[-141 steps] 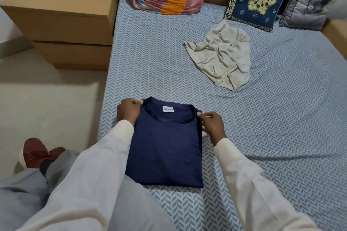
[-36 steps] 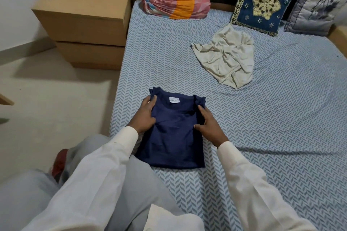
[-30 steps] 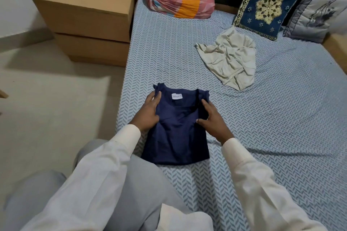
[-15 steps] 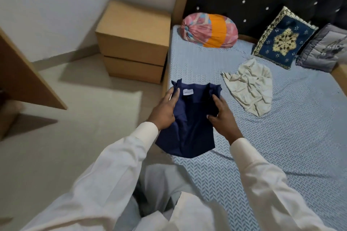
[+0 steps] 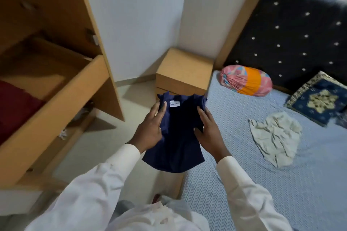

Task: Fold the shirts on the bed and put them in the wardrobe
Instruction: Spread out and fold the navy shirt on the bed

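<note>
A folded navy shirt (image 5: 179, 137) hangs in the air between the bed and the wardrobe, over the floor beside the bed's edge. My left hand (image 5: 150, 129) holds its left side and my right hand (image 5: 209, 131) holds its right side, thumbs on top and fingers beneath. A crumpled cream shirt (image 5: 276, 137) lies unfolded on the blue patterned bed (image 5: 244, 184). The open wooden wardrobe (image 5: 56, 103) stands at the left, with a dark red garment (image 5: 13, 107) on its shelf.
A wooden bedside cabinet (image 5: 184, 73) stands in the corner between wardrobe and bed. A pink and orange bolster (image 5: 246, 80) and a blue embroidered cushion (image 5: 315, 103) lie against the dark headboard (image 5: 291, 33). Bare floor lies between wardrobe and bed.
Both hands have lifted the folded navy shirt off the bed and carried it leftward. I have risen and turned left, so the wardrobe has come into view.
</note>
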